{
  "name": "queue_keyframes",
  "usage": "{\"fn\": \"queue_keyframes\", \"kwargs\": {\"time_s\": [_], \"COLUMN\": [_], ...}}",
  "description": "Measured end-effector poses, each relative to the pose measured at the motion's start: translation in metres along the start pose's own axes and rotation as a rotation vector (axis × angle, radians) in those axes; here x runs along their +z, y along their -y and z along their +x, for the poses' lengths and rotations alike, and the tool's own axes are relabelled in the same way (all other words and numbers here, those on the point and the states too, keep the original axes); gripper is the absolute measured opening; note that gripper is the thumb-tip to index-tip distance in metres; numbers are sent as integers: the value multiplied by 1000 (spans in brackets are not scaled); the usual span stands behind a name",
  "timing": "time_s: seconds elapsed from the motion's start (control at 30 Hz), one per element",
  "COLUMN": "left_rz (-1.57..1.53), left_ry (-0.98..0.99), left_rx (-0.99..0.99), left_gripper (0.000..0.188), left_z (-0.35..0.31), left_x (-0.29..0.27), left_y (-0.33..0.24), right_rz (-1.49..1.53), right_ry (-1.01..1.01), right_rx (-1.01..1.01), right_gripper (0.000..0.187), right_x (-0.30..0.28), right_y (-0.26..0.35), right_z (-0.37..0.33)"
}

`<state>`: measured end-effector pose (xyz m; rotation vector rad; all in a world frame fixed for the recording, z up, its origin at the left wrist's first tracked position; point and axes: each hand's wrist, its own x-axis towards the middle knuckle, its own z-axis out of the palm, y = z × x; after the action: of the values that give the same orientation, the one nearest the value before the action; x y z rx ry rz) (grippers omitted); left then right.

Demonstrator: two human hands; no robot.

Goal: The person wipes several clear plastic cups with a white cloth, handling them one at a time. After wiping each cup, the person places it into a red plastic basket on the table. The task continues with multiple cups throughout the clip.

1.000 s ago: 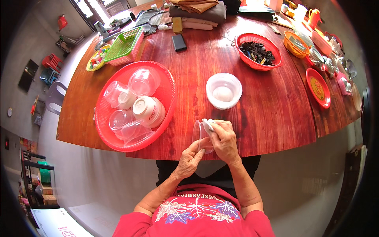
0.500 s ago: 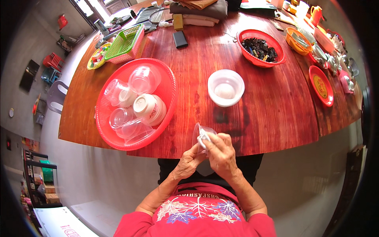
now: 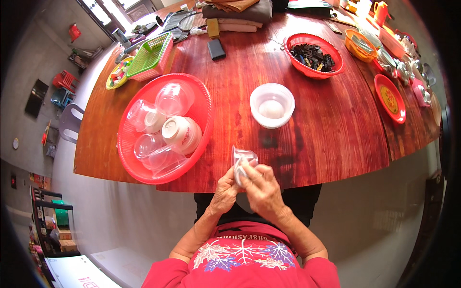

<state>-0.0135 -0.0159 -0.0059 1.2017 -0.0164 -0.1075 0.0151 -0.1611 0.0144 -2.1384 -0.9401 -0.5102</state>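
Note:
Near the table's front edge, my left hand (image 3: pixel 224 193) is closed on a small clear plastic bowl (image 3: pixel 248 154), tilted on its side. The fingers of my right hand (image 3: pixel 263 191) press a white cloth or tissue (image 3: pixel 240 174) against the bowl; its exact extent is partly hidden by the fingers. Beyond the hands, a stack of whitish translucent bowls (image 3: pixel 272 123) stands upright on the table. To the left lies a large red plastic basket (image 3: pixel 206 115) with several clear plastic bowls (image 3: pixel 174 100) and a stack of upturned white bowls (image 3: pixel 182 132).
A red basket (image 3: pixel 338 68) of dark small pieces sits far right, near an orange basket (image 3: pixel 360 51) and a red plate (image 3: pixel 390 98). Far left are a green-and-pink basket (image 3: pixel 150 56) and a dark wallet-like object (image 3: pixel 216 49). Folded cloths (image 3: pixel 238 25) lie at the back.
The bowl and both hands have shifted slightly left, and my right fingers with the white cloth have moved on the bowl. The whole view has shifted slightly.

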Motion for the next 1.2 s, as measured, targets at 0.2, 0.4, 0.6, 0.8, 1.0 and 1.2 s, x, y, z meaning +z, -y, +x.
{"fn": "queue_keyframes", "kwargs": {"time_s": [0.2, 0.4, 0.6, 0.8, 1.0, 1.2], "left_rz": [-98, -216, -210, -163, -149, -82], "left_ry": [52, 60, 44, 30, 142, 56], "left_rx": [-36, -45, -92, -61, -126, -11], "left_gripper": [51, 50, 46, 42, 41, 55], "left_z": [-3, -8, -10, -14, -20, -15], "left_x": [-6, -4, -2, 5, 8, -1], "left_y": [0, -7, -6, -5, -15, -6], "right_rz": [-3, 424, 131, 7, 206, 108], "right_ry": [-106, -105, -137, -67, -32, -156], "right_rx": [-4, 359, 138, 17, 247, 35], "right_gripper": [46, 31, 34, 38, 32, 37], "right_x": [4, -10, -16, -20, -22, -15], "right_y": [0, -22, -13, 8, -26, 1], "right_z": [-10, 15, 8, -1, 31, 27]}}
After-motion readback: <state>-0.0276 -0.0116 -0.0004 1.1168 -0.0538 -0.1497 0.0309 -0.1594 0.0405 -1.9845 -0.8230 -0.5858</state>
